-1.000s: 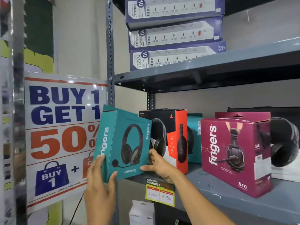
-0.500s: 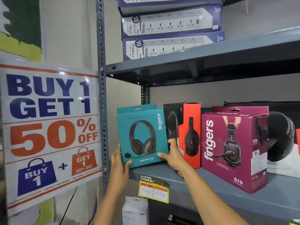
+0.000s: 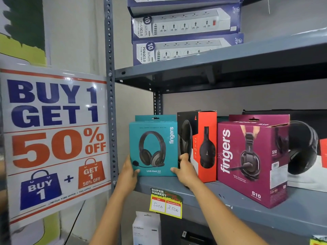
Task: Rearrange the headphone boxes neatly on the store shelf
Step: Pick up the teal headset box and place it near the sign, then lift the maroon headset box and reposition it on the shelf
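Single head-worn view, close in. Faces forward and slightly upward at the grey shelf (image 3: pixel 300 213), seen from its left end.

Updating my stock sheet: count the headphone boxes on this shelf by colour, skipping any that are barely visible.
Teal box: 1
Black-and-orange box: 1
Magenta box: 1
White box: 1
Total: 4

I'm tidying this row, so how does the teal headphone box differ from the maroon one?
The teal box faces squarely forward at the shelf's left end; the maroon box is turned, showing its side. Left hand and right hand grip the teal box; nothing touches the maroon box. Both read "fingers".
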`<action>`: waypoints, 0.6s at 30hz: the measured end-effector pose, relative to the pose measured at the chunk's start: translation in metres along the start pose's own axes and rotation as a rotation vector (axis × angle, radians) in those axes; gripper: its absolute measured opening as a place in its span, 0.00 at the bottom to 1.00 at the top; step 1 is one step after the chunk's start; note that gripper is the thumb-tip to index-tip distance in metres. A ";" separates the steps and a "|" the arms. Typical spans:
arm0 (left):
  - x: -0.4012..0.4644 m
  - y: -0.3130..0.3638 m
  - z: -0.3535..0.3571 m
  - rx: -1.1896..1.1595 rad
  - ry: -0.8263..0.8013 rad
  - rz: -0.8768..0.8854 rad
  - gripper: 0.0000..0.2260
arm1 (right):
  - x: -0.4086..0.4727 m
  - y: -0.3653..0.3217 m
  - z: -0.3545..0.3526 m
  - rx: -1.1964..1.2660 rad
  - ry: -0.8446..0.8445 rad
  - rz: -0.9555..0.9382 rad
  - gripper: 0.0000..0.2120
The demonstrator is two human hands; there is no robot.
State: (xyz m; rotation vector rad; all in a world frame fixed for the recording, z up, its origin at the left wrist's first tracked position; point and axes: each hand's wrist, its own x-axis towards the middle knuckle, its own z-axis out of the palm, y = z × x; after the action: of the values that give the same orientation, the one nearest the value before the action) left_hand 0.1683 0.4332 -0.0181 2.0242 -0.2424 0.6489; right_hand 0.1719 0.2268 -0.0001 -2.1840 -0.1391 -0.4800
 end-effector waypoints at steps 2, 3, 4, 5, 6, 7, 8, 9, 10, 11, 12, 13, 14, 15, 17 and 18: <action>-0.003 0.000 0.001 -0.004 0.046 -0.009 0.22 | -0.003 -0.003 0.001 -0.044 -0.001 0.002 0.15; -0.008 0.000 0.004 -0.003 0.087 -0.012 0.24 | -0.006 -0.006 0.001 -0.076 -0.002 0.001 0.15; -0.014 0.001 0.007 0.000 0.136 -0.015 0.25 | -0.011 -0.009 0.002 -0.115 -0.002 0.000 0.16; -0.023 0.002 0.013 0.011 0.191 -0.017 0.27 | -0.018 -0.012 0.003 -0.160 0.005 -0.004 0.16; -0.035 0.004 0.021 0.040 0.251 -0.015 0.27 | -0.026 -0.015 0.003 -0.196 0.034 -0.018 0.16; -0.050 0.009 0.031 0.081 0.304 0.006 0.27 | -0.037 -0.018 0.002 -0.212 0.108 -0.049 0.16; -0.066 0.018 0.045 0.126 0.342 0.059 0.25 | -0.050 -0.018 -0.003 -0.200 0.222 -0.102 0.15; -0.082 0.027 0.058 0.165 0.356 0.142 0.22 | -0.064 -0.018 -0.008 -0.177 0.355 -0.182 0.15; -0.097 0.037 0.070 0.202 0.335 0.239 0.22 | -0.078 -0.019 -0.015 -0.188 0.507 -0.262 0.15; -0.109 0.051 0.082 0.235 0.276 0.327 0.25 | -0.091 -0.015 -0.023 -0.250 0.672 -0.298 0.16; -0.121 0.063 0.094 0.280 0.198 0.416 0.28 | -0.101 -0.010 -0.033 -0.313 0.844 -0.273 0.19; -0.130 0.075 0.105 0.335 0.131 0.490 0.29 | -0.110 -0.003 -0.045 -0.341 0.992 -0.197 0.22; -0.137 0.084 0.112 0.388 0.069 0.543 0.27 | -0.117 0.003 -0.055 -0.342 1.088 -0.099 0.26; -0.142 0.091 0.117 0.417 0.022 0.567 0.25 | -0.121 0.009 -0.066 -0.338 1.132 -0.004 0.30; -0.146 0.098 0.128 0.378 -0.006 0.604 0.20 | -0.125 0.022 -0.089 -0.355 1.124 0.140 0.34; -0.147 0.099 0.131 0.333 -0.004 0.619 0.18 | -0.125 0.027 -0.099 -0.370 1.096 0.183 0.35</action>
State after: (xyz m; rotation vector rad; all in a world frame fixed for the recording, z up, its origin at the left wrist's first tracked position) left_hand 0.0491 0.2570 -0.0753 2.2715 -0.8300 1.1251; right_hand 0.0354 0.1412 -0.0145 -1.9339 0.7826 -1.5934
